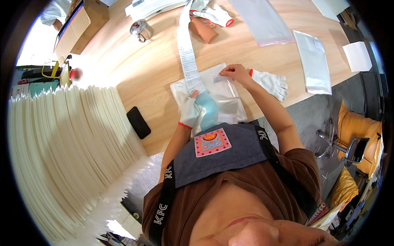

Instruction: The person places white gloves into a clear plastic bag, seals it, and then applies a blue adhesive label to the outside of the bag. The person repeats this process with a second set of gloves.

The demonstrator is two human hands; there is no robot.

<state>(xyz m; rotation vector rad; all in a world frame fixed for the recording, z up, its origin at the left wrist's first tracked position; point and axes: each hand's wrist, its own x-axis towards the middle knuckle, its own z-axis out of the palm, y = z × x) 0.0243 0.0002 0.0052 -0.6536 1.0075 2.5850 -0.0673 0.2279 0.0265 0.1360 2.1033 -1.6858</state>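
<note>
My left hand (pixel 191 110), in a white glove with a red cuff and bare fingertips, is closed on a long strip of printed labels (pixel 188 57). The strip's light blue backing (pixel 208 110) curls down toward my apron. On the table's front edge lies a stack of clear plastic bags (pixel 232 103). My bare right hand (pixel 237 74) is over the stack's far right part, its fingers pinched together at the corner of a small white label (pixel 216 78). Beside my right wrist lies an empty white glove (pixel 271 83) with a red cuff.
A tall stack of white sheets (pixel 69 151) rises at left, beside a black phone (pixel 138 122). Farther back are a metal cup (pixel 139 29), a cardboard tube (pixel 203 30), another glove (pixel 217 15) and a cardboard box (pixel 84 28). More plastic bags (pixel 314 61) lie right; a chair (pixel 353 149) stands beyond.
</note>
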